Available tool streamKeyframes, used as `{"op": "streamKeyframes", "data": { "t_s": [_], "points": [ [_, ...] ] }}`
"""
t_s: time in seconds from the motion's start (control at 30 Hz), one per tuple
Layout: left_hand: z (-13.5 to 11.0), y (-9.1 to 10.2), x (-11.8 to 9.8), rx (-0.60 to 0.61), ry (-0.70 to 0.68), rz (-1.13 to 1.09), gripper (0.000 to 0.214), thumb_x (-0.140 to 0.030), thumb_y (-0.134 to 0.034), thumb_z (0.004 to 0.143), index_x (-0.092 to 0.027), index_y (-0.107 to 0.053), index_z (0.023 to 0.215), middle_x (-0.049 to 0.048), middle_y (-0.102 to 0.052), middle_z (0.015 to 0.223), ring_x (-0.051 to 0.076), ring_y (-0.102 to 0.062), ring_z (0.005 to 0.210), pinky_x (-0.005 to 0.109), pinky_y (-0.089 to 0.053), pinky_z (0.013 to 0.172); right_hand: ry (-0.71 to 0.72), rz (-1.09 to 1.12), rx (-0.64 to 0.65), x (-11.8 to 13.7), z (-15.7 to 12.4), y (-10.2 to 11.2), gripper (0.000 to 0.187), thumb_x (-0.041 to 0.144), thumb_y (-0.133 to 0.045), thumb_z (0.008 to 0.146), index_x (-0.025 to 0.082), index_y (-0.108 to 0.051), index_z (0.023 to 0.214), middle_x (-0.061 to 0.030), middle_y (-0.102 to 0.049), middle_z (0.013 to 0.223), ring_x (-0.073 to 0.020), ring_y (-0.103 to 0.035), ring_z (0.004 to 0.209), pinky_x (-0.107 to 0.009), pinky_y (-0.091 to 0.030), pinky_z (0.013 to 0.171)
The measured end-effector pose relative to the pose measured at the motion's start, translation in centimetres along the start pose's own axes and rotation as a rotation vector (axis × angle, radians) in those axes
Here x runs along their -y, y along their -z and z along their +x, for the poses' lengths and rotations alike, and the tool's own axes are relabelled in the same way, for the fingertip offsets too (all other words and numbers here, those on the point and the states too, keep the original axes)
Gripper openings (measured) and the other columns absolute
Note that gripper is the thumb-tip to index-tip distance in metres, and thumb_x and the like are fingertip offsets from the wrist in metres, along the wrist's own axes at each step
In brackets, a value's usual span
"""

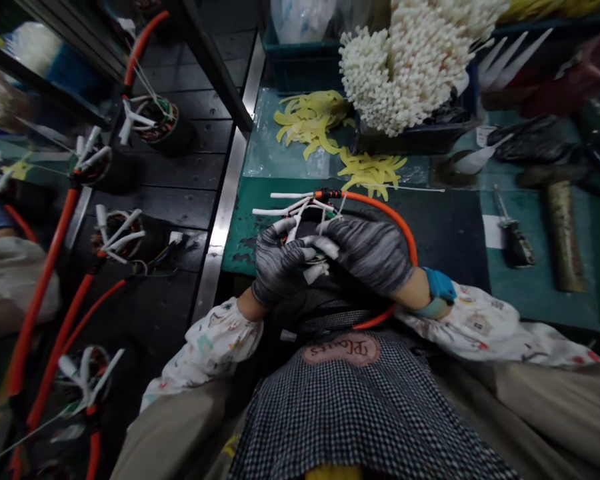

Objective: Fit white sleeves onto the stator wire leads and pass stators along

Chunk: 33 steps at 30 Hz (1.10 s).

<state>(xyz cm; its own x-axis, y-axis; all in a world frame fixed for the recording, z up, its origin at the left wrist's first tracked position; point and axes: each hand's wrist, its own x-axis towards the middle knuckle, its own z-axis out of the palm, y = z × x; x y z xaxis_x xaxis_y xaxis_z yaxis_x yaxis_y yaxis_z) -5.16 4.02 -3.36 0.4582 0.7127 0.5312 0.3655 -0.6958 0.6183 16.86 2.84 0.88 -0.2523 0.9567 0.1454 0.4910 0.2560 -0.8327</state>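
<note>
Both my hands wear grey striped gloves and meet in front of my apron over a motor stator (316, 215), a dark round part with wire windings, mostly hidden by the fingers. White-sleeved wires (275, 211) stick out of it to the left. An orange cable (387, 210), bound with black at its end, curves from the stator around my right hand. My left hand (280, 260) is closed, a white-sleeved wire between thumb and fingers. Pressed against it, my right hand (370, 252) is closed in a pinch; what its fingertips hold is hidden.
Yellow strips (313, 120) lie beyond my hands, beside a bin heaped with white sleeve pieces (405, 73). To the right are a screwdriver (515, 233) and a hammer (563, 227). More stators with orange cables (123, 233) stand left; a person's arm (10, 267) shows there.
</note>
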Motion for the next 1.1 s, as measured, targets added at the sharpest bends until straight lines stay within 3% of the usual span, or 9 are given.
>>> {"op": "streamKeyframes", "data": {
  "t_s": [0.1, 0.23, 0.33, 0.5, 0.67, 0.8, 0.9, 1.0, 1.1],
  "points": [
    [-0.2, 0.3, 0.1, 0.018, 0.042, -0.029, 0.021, -0.038, -0.092, 0.087, -0.030, -0.073, 0.090, 0.0001, -0.081, 0.092, 0.027, -0.079, 0.112, 0.064, -0.054, 0.123, 0.061, 0.056, 0.047, 0.7, 0.9, 0.0, 0.015, 0.032, -0.072, 0.104, 0.027, -0.084, 0.111, -0.0071, -0.086, 0.119, -0.0313, -0.079, 0.117, -0.051, -0.062, 0.115],
    [0.0, 0.8, 0.7, -0.049, -0.050, 0.100, 0.028, -0.037, -0.099, 0.079, -0.030, -0.080, 0.098, 0.0057, -0.079, 0.124, 0.034, -0.069, 0.134, 0.060, -0.061, 0.111, 0.053, 0.223, 0.039, 1.0, 1.5, 1.0, 0.023, 0.034, -0.063, 0.111, 0.027, -0.084, 0.115, -0.0013, -0.086, 0.120, -0.0235, -0.079, 0.113, -0.042, -0.063, 0.111],
    [0.2, 0.7, 0.7, -0.071, -0.138, 0.170, 0.032, -0.038, -0.099, 0.079, -0.027, -0.080, 0.102, 0.0074, -0.074, 0.138, 0.034, -0.070, 0.131, 0.057, -0.064, 0.104, 0.071, 0.350, 0.135, 0.6, 1.6, 2.0, 0.014, 0.037, -0.075, 0.104, 0.028, -0.084, 0.110, 0.0015, -0.086, 0.117, -0.0236, -0.079, 0.110, -0.042, -0.061, 0.111],
    [-0.4, 0.0, 0.5, -0.088, -0.103, 0.084, 0.031, -0.036, -0.097, 0.082, -0.032, -0.077, 0.105, 0.0026, -0.081, 0.112, 0.030, -0.069, 0.136, 0.056, -0.061, 0.113, 0.076, 0.487, 0.102, -0.8, 1.4, 2.2, 0.014, 0.037, -0.082, 0.095, 0.024, -0.081, 0.101, -0.0029, -0.084, 0.102, -0.0233, -0.077, 0.095, -0.042, -0.066, 0.093],
    [-0.7, -0.2, 0.8, -0.030, 0.043, 0.082, 0.032, -0.048, -0.097, 0.081, -0.030, -0.074, 0.094, 0.0026, -0.080, 0.103, 0.031, -0.070, 0.135, 0.061, -0.059, 0.118, 0.049, 0.477, 0.042, -1.4, 1.0, 1.8, 0.018, 0.042, -0.088, 0.092, 0.027, -0.082, 0.099, -0.0052, -0.083, 0.105, -0.0266, -0.078, 0.102, -0.046, -0.066, 0.103],
    [-0.4, -0.2, 0.8, -0.006, -0.013, 0.039, 0.028, -0.045, -0.097, 0.083, -0.031, -0.076, 0.096, 0.0024, -0.080, 0.100, 0.031, -0.071, 0.134, 0.060, -0.061, 0.116, 0.022, 0.456, 0.030, -1.2, 0.9, 1.9, 0.023, 0.047, -0.087, 0.093, 0.026, -0.083, 0.100, -0.0054, -0.084, 0.101, -0.0255, -0.079, 0.095, -0.046, -0.068, 0.098],
    [-0.6, -0.3, 0.7, -0.022, 0.016, 0.052, 0.029, -0.047, -0.097, 0.084, -0.031, -0.078, 0.098, 0.0045, -0.081, 0.106, 0.034, -0.069, 0.139, 0.062, -0.061, 0.116, 0.053, 0.342, 0.056, -1.4, 0.6, 2.0, 0.021, 0.048, -0.082, 0.095, 0.028, -0.084, 0.100, -0.0044, -0.084, 0.099, -0.0256, -0.080, 0.094, -0.047, -0.069, 0.096],
    [-0.8, -0.4, 0.8, 0.010, 0.054, 0.018, 0.031, -0.051, -0.097, 0.083, -0.031, -0.079, 0.098, 0.0051, -0.082, 0.103, 0.035, -0.069, 0.140, 0.069, -0.056, 0.122, 0.134, 0.206, 0.177, -1.9, -0.2, 1.9, 0.020, 0.049, -0.077, 0.097, 0.032, -0.085, 0.097, -0.0035, -0.084, 0.097, -0.0264, -0.080, 0.094, -0.050, -0.067, 0.098],
    [-0.7, -0.7, 0.6, 0.030, 0.093, 0.027, 0.033, -0.055, -0.096, 0.082, -0.029, -0.078, 0.093, 0.0055, -0.082, 0.097, 0.036, -0.070, 0.136, 0.070, -0.054, 0.124, 0.068, 0.139, 0.192, -2.7, -1.4, 1.4, 0.024, 0.054, -0.080, 0.096, 0.031, -0.084, 0.098, -0.0033, -0.083, 0.094, -0.0286, -0.079, 0.091, -0.052, -0.067, 0.094]
  ]
}}
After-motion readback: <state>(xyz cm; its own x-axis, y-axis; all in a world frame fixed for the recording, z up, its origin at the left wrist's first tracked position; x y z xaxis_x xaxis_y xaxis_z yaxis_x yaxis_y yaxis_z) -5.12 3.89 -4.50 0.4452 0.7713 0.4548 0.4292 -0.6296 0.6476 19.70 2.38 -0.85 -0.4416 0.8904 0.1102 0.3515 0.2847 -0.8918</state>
